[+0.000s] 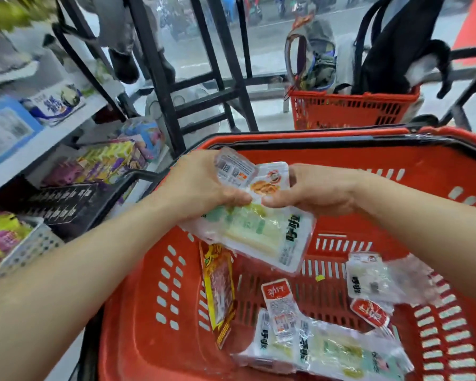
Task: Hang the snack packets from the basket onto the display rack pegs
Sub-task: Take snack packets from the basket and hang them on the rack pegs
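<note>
left hand (201, 182) grips stacked snack packets (259, 232) | right hand (313, 188) pinches same stack | red basket (132, 325) underneath | shop shelf (52, 138) left | second basket (352, 111) on floor behind

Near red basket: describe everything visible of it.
The basket is red plastic with slotted walls and floor, upright and open-topped, close below the camera. A black handle lies folded along its far rim. Snack packets lie loose on its floor. The left hand and right hand grip a bunch of more above it, hands apparently not touching it.
</note>
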{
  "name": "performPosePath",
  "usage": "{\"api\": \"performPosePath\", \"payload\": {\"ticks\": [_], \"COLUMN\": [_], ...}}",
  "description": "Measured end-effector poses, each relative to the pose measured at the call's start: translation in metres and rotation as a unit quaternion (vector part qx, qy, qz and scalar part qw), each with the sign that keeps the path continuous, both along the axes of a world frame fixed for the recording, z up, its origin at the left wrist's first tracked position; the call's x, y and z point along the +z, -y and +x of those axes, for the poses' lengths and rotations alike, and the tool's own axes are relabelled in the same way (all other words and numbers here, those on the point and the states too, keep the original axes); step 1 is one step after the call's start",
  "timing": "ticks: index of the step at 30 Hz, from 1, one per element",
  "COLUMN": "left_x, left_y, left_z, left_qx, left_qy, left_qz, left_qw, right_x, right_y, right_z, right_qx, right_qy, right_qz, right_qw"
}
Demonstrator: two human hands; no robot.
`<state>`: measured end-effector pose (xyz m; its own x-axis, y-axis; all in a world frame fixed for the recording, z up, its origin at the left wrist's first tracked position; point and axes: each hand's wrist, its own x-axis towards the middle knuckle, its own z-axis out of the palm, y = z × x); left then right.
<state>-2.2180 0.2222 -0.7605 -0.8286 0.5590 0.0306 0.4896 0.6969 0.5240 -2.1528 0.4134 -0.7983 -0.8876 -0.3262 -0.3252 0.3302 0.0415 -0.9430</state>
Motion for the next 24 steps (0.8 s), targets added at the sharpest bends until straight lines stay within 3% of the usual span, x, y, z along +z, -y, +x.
{"api": "performPosePath", "payload": {"ticks": [3, 5, 8, 12, 17, 20, 22, 24], "left_x": [0.018, 0.029, 0.046, 0.068, 0.093, 0.105, 0.108, 0.107], "left_y": [0.004, 0.012, 0.028, 0.069, 0.134, 0.163, 0.171, 0.18], "left_z": [0.007, 0.009, 0.007, 0.011, 0.028, 0.037, 0.043, 0.044], "left_qx": [0.0, 0.033, 0.123, 0.184, 0.196, 0.186, 0.205, 0.257], "left_qy": [-0.011, 0.036, 0.127, 0.107, 0.049, 0.072, 0.094, 0.047], "left_qz": [0.064, 0.177, 0.375, 0.494, 0.532, 0.534, 0.514, 0.449], "left_qw": [0.998, 0.983, 0.91, 0.843, 0.823, 0.822, 0.828, 0.854], "right_x": [0.016, 0.028, 0.044, 0.055, 0.072, 0.086, 0.092, 0.098], "right_y": [0.017, 0.017, 0.011, 0.017, 0.055, 0.095, 0.119, 0.145], "right_z": [0.0, 0.003, 0.007, 0.011, -0.017, -0.033, -0.038, -0.045], "right_qx": [-0.02, -0.038, -0.042, -0.101, -0.125, -0.128, -0.117, -0.101], "right_qy": [-0.053, -0.082, -0.112, -0.111, -0.11, -0.16, -0.195, -0.217], "right_qz": [0.065, 0.075, 0.091, 0.012, -0.088, -0.118, -0.134, -0.141], "right_qw": [0.996, 0.993, 0.989, 0.989, 0.982, 0.971, 0.965, 0.961]}}
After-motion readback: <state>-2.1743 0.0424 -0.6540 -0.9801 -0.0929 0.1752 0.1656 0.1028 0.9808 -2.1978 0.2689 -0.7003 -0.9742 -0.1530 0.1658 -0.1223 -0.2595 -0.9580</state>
